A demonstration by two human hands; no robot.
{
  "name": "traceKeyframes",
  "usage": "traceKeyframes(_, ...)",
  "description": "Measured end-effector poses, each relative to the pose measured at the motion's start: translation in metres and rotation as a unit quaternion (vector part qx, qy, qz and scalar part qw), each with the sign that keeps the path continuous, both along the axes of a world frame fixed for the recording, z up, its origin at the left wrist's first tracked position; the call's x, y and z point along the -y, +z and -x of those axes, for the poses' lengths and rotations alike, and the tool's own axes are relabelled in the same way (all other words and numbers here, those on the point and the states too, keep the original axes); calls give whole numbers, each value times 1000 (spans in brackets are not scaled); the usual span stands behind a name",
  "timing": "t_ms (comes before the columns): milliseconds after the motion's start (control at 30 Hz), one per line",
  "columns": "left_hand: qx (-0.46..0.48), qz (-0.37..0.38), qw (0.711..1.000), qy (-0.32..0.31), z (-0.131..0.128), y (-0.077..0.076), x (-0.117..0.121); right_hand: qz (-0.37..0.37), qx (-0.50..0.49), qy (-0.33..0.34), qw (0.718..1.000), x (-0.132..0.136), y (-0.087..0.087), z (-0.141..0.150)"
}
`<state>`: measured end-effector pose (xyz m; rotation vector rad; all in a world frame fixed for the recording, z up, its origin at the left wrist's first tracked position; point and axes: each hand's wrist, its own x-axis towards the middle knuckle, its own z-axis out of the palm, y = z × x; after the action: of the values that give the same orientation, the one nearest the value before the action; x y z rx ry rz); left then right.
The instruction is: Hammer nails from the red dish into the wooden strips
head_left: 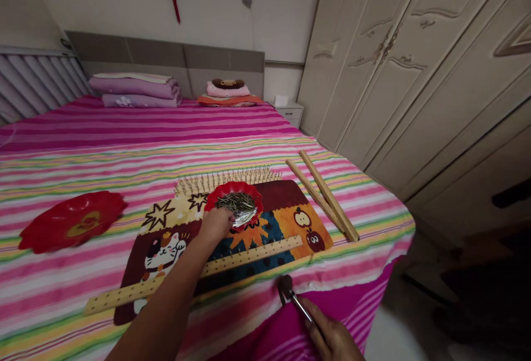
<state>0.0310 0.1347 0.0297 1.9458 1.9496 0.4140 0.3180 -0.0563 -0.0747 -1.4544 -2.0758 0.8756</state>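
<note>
My left hand [218,223] reaches to the near edge of a red scalloped bowl [213,194] full of loose nails [238,206]. Its fingers are drawn together at the nails, and what they hold, if anything, is hidden. In my right hand [332,336] is a hammer [302,307] with a dark head and a shiny metal shaft, held low over the bed's near edge. Between the hands lies a long wooden strip [253,253] with rows of holes. Nails stand up in its right part, while my left forearm covers its middle.
Under the bowl is a patterned mat [282,195]. Behind it, another wooden strip [194,185] bristles with upright nails. Two plain wooden bars [327,192] lie at the right. A red plate [53,220] is at the left on the striped bedspread [157,156]; wardrobe [398,57] stands right.
</note>
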Motion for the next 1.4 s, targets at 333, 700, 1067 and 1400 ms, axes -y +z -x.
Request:
traceKeyframes(333, -21, 19, 998, -47, 4, 8, -5, -29, 5, 11, 999, 2, -8, -1)
traceKeyframes(700, 99, -25, 994, 37, 49, 20, 21, -86, 4, 14, 996, 4, -17, 1)
traceKeyframes(1067, -28, 56, 992, 106, 112, -16, 56, -70, 29, 17, 997, 2, -8, 6)
traceKeyframes(1400, 14, 101, 990, 101, 92, -10, 43, -37, 64, 7, 997, 5, -12, 5)
